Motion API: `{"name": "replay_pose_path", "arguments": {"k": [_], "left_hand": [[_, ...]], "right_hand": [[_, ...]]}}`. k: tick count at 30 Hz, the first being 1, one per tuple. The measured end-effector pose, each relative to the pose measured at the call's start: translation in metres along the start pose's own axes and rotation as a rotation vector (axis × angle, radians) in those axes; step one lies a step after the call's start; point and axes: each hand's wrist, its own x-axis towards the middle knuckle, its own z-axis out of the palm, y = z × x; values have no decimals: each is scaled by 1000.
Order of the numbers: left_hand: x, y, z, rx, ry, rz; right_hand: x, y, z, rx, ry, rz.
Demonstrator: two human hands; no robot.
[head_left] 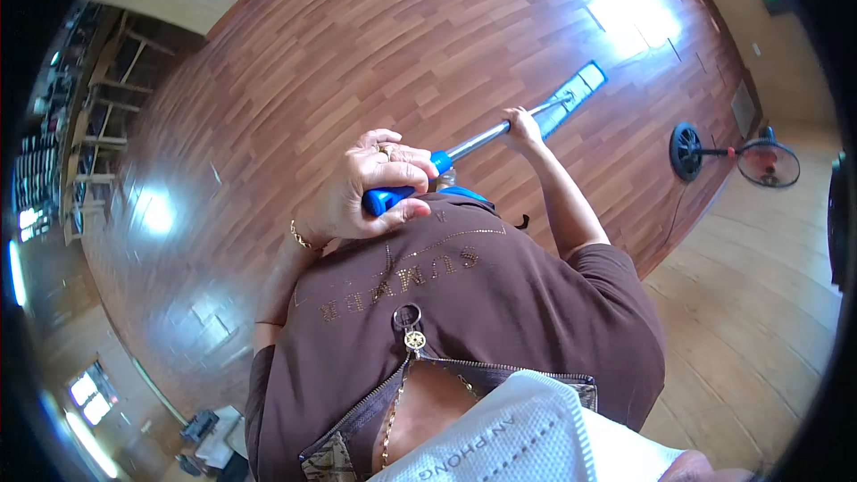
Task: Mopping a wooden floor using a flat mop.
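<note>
Shiny plank floor (357, 45), tan wall (794, 71), window (92, 395) perhaps.

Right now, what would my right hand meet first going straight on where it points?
Your right hand holds the metal pole; beyond, the way looks free over the brown floor, though depth is unclear.

The left hand (368, 177) hides part of the mop (482, 139). Left of the mop, dark items (37, 170) blur; below, a mask (500, 433) is cut off.
</note>
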Motion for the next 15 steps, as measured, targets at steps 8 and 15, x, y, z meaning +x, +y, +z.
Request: {"name": "replay_pose_path", "arguments": {"k": [8,15], "left_hand": [[-55,32,-13,25,37,-38],[-90,74,-16,239,160,-5]], "right_hand": [[-16,-58,15,22,-56,-97],[-1,-104,36,61,-169,-256]]}}
